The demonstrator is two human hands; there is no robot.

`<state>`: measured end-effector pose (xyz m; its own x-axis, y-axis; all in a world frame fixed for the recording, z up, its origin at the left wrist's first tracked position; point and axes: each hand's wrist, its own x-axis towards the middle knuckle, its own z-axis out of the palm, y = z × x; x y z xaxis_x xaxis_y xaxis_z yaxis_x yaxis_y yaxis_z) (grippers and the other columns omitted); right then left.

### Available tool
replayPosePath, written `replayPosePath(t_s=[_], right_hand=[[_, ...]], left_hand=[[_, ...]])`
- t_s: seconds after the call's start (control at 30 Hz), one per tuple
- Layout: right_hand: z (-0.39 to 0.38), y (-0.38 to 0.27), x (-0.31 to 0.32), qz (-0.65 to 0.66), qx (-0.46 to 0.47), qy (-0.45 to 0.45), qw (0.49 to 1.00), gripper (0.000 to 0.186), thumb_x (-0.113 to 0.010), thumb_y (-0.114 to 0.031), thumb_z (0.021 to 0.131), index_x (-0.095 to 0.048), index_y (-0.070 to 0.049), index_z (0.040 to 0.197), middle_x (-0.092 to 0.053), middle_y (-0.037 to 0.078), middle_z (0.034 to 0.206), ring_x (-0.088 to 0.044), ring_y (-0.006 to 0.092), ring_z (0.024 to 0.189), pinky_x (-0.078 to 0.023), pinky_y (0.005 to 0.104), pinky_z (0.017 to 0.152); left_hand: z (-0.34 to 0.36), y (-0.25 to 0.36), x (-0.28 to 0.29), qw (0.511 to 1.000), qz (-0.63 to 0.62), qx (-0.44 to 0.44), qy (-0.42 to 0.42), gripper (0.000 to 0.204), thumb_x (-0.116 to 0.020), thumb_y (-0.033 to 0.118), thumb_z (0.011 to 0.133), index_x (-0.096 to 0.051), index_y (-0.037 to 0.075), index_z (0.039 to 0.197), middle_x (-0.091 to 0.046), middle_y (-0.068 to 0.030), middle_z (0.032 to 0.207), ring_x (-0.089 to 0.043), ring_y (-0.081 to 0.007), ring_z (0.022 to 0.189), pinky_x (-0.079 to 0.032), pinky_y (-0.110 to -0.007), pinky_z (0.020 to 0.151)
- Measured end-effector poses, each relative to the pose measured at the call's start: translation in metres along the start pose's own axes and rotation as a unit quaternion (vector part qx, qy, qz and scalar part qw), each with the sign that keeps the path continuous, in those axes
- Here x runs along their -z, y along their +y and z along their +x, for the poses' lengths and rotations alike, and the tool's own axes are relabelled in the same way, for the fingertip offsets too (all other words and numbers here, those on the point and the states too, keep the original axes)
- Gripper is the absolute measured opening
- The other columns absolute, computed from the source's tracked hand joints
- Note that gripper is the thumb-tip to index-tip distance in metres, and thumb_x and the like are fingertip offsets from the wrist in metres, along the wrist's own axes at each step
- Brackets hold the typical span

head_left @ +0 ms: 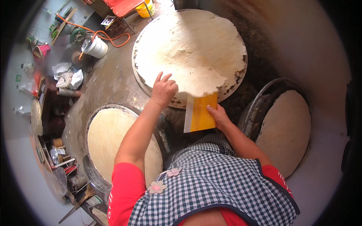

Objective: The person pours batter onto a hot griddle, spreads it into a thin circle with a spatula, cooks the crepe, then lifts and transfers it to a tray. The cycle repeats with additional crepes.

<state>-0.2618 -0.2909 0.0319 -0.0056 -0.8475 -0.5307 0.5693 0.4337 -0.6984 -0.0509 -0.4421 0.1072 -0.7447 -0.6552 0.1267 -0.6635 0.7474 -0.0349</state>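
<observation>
A large round griddle stands in front of me, covered by a thin pale sheet of batter or flatbread with ragged, partly browned edges. My left hand is at the sheet's near left edge, with its index finger stretched out and other fingers partly bent. Nothing shows in it. My right hand grips a wide yellow scraper with a grey metal edge, held just off the griddle's near rim. The sheet's near edge hangs ragged above the scraper, partly hiding its top.
A second round griddle with a pale sheet lies at the left, and a third at the right beside a raised rim. A white bucket, an orange hose, a red chair and a yellow bucket stand farther off.
</observation>
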Motion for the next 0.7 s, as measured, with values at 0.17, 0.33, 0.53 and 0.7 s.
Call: replayPosePath(t_s=[0.17,0.33,0.53,0.7], right_hand=[[-0.021,-0.029,-0.006,-0.111,0.086,-0.016,0.99,0.037,-0.061,-0.013,0.079,-0.05,0.0,0.112,-0.056,0.008,0.105,-0.056,0.0212,0.093,-0.046,0.0333,0.08],[-0.043,-0.053,0.003,-0.568,0.273,0.076,0.773,0.041,-0.061,-0.001,0.067,-0.056,-0.008,0.107,-0.056,0.008,0.101,-0.054,0.0302,0.09,-0.045,0.0375,0.077],[-0.023,-0.054,0.022,-0.696,0.379,0.116,0.599,0.04,-0.056,0.003,0.062,-0.058,-0.01,0.1,-0.053,0.007,0.1,-0.049,0.0294,0.094,-0.041,0.0405,0.078],[0.025,-0.071,0.041,-0.716,0.394,0.146,0.557,0.04,-0.055,0.001,0.064,-0.056,-0.011,0.102,-0.05,0.008,0.1,-0.047,0.0313,0.094,-0.039,0.0415,0.079]], left_hand=[[0.081,0.003,0.069,0.986,0.094,-0.099,-0.092,0.016,-0.055,0.009,0.073,-0.062,0.014,0.06,-0.062,-0.0034,0.065,-0.06,-0.0198,0.083,-0.033,-0.044,0.1],[0.152,0.021,0.137,0.972,0.144,-0.168,-0.076,0.015,-0.054,0.006,0.07,-0.064,0.013,0.062,-0.064,-0.0053,0.068,-0.062,-0.0213,0.073,-0.034,-0.039,0.097],[0.17,0.027,0.146,0.968,0.141,-0.171,-0.114,0.015,-0.054,0.003,0.068,-0.066,0.013,0.065,-0.065,-0.0064,0.071,-0.063,-0.0219,0.076,-0.036,-0.038,0.095],[0.161,0.02,0.136,0.966,0.152,-0.162,-0.134,0.016,-0.054,0.002,0.067,-0.066,0.013,0.066,-0.065,-0.0071,0.071,-0.062,-0.0219,0.078,-0.037,-0.037,0.093]])
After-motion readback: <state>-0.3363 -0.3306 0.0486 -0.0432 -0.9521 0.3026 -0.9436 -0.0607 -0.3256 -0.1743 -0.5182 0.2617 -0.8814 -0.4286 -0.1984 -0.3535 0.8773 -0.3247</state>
